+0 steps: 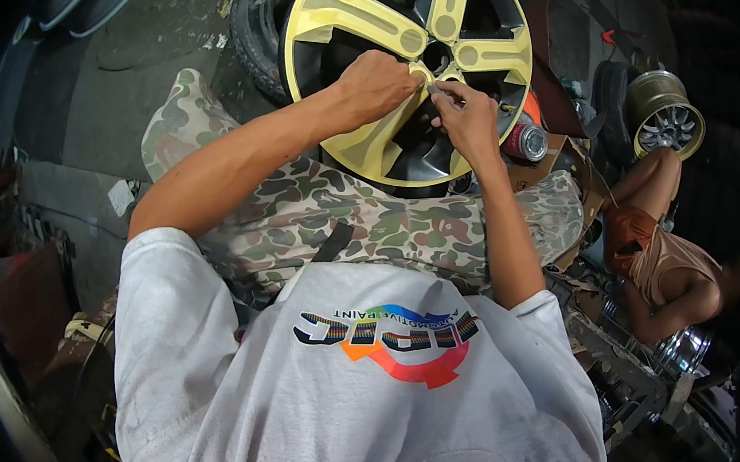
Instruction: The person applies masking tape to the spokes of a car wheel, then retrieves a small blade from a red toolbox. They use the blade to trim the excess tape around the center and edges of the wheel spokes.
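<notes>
A black wheel rim (438,57) lies in front of me, its spokes covered with yellow masking tape (364,16). My left hand (378,86) rests closed near the hub, on the lower left spoke; what its fingers hold, if anything, is hidden. Close beside it, my right hand (468,115) is pinched at the hub's lower edge, with a small greyish piece at its fingertips, too small to name. Both wrists are above the wheel's near half.
A dark tire (256,41) lies behind the wheel's left side. A can (529,141) stands at its lower right, near cardboard (590,176). Another person (672,269) sits at the right, below a gold-lipped rim (663,105).
</notes>
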The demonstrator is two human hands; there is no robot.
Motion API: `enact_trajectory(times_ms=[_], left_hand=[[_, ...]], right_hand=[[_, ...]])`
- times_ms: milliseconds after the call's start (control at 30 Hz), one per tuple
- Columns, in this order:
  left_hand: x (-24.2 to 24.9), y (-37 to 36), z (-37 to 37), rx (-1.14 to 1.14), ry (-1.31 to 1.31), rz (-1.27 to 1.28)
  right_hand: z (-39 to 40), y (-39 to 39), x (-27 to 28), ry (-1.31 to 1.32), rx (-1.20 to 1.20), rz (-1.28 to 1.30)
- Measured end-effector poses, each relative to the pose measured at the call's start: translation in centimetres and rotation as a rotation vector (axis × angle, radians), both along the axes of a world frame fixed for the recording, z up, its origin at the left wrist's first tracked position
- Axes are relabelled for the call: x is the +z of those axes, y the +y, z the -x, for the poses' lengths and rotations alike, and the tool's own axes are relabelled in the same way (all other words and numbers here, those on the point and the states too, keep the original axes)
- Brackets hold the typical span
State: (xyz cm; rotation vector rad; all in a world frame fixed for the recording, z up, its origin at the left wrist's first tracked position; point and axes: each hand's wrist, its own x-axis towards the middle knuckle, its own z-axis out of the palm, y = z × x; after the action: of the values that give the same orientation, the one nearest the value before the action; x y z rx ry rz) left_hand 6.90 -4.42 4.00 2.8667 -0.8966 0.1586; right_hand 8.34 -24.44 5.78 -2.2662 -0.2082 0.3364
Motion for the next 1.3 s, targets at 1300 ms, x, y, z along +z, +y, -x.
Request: enact_trajectory(times_ms=[1300], left_hand=[[6.6, 13.7, -10.4, 0.133, -0.244, 0.604]], right_hand=[[2.4, -10.8, -2.8, 0.149, -0.561, -0.497]])
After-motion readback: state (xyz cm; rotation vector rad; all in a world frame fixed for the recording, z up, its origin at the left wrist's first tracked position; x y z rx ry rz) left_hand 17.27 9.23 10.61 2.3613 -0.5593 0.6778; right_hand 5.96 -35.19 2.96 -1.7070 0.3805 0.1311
